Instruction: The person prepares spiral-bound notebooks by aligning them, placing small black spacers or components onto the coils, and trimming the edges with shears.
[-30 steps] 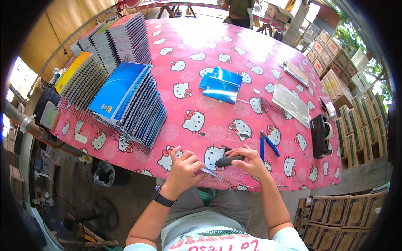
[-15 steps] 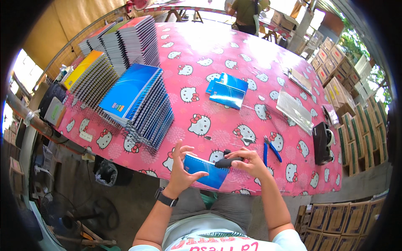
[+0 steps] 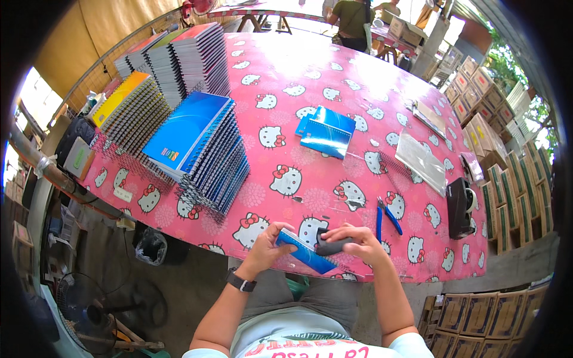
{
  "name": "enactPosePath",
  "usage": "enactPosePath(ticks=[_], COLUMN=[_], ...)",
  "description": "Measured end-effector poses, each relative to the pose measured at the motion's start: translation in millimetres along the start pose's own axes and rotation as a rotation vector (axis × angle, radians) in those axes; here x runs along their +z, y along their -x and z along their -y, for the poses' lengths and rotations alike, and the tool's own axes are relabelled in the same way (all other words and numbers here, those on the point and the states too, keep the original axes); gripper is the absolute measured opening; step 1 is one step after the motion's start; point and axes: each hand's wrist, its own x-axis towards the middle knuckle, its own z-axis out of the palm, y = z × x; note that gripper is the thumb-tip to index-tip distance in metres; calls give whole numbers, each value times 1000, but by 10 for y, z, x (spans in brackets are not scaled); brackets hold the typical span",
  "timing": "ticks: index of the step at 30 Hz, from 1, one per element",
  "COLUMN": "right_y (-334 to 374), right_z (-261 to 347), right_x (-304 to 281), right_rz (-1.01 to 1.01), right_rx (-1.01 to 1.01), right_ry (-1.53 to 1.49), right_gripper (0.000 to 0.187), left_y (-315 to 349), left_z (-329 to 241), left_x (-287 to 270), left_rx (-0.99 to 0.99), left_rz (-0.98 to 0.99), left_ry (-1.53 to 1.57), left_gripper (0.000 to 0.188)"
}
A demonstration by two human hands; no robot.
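Observation:
My left hand (image 3: 267, 250) grips a small blue notebook (image 3: 309, 258) by its left end, thumb on the cover. The notebook is tilted above the near edge of the pink table (image 3: 322, 191). Wrapped in my right hand (image 3: 360, 243) is a stubby black handheld tool (image 3: 333, 246), its exact kind unclear. The tool's dark end is against or just over the notebook's spine edge; contact cannot be made out. Blue-handled pliers (image 3: 388, 218) lie beyond my right hand. Farther off, small blue notebooks (image 3: 326, 137) overlap on the table.
Tall stacks of blue spiral notebooks (image 3: 191, 128) and yellow ones (image 3: 128, 98) stand at left, with more stacks behind. On the right are a clear plastic sheet (image 3: 421, 162) and a black tape dispenser (image 3: 459, 209). Cartons (image 3: 498, 313) pile beside the table. People stand at the far end.
My left hand has closed from a spread pose onto the notebook's end and moved right. The notebook has tilted up, showing its edge. My right hand has shifted slightly right and down with the tool.

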Motion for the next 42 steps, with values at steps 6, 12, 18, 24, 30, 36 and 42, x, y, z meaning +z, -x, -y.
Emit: enactPosePath(ticks=[6, 12, 18, 24, 30, 36, 42], right_y=[-32, 57, 45, -101, -199, -30, -43], right_z=[67, 29, 53, 105, -78, 399, 521], right_x=[-116, -24, 26, 53, -53, 498, 730], right_rz=[-89, 58, 128, 11, -232, -147, -78], right_rx=[83, -7, -126, -34, 65, -100, 18], right_ry=[367, -7, -210, 223, 812, 763, 956], right_gripper=[54, 41, 32, 33, 34, 50, 87], left_y=[38, 71, 136, 120, 100, 23, 21], left_z=[120, -171, 102, 83, 117, -107, -551], left_x=[-69, 80, 57, 22, 25, 110, 330], left_rx=[-21, 95, 17, -76, -48, 93, 275], left_rz=[88, 47, 108, 154, 136, -23, 49], left_ry=[-161, -225, 61, 78, 14, -214, -310], left_gripper=[28, 30, 26, 25, 25, 24, 22])
